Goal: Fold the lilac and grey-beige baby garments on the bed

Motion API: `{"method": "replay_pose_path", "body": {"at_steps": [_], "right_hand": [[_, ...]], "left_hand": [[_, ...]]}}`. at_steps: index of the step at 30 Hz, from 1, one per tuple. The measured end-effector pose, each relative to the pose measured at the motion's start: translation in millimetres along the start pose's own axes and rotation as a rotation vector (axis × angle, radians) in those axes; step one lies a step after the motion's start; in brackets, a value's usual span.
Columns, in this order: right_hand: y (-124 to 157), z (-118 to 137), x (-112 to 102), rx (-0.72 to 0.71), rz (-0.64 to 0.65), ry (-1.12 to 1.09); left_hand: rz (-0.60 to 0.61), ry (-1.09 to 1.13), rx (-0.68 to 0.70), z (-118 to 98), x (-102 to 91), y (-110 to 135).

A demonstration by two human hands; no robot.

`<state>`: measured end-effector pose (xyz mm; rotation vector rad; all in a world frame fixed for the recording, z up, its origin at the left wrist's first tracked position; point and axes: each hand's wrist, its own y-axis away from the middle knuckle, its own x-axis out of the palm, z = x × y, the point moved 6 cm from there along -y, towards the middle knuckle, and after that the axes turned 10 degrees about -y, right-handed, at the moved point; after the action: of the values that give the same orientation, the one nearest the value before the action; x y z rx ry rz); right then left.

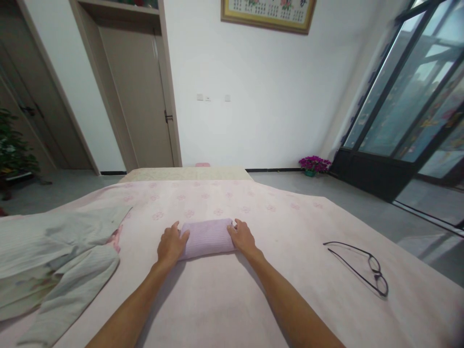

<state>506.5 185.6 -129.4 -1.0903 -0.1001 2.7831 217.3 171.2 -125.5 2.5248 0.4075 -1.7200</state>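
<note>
Two bare hands hold a lilac folded cloth point(207, 239) between them, one at each end. Left hand point(171, 244) has its thumb over the near-left part of the bundle, with its other fingers curled close at that end; right hand point(242, 237) grips the opposite end likewise, thumb pressed to the top. Both sets of fingers are narrow around the cloth, though their undersides are hidden. The bundle, ribbed in texture and oblong, lies roughly crosswise on a pale pink cover point(217, 299) with rows of flower outlines, near the middle of the view.

To the left, well apart from the bundle, a light grey garment point(90, 241) is spread loosely, with a bit of pink fabric point(116, 239) showing at its edge. To the right, eyeglasses point(377, 278) with dark frames lie with both temples unfolded.

Beyond, on the floor by the wall, a small green pot point(310, 172) is filled with purple flowers point(314, 163), which spread wider than its rim. A leafy plant point(14, 145) stands at far left, its base too unclear to make out. High on the wall, a gold frame point(266, 25) encloses a sheet of writing and pink flowers.
</note>
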Motion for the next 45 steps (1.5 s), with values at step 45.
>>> {"method": "replay_pose_path", "body": {"at_steps": [45], "right_hand": [[43.6, 19.3, -19.2, -0.385, -0.202, -0.415]], "left_hand": [[-0.007, 1.059, -0.271, 22.8, 32.8, 22.3]]}}
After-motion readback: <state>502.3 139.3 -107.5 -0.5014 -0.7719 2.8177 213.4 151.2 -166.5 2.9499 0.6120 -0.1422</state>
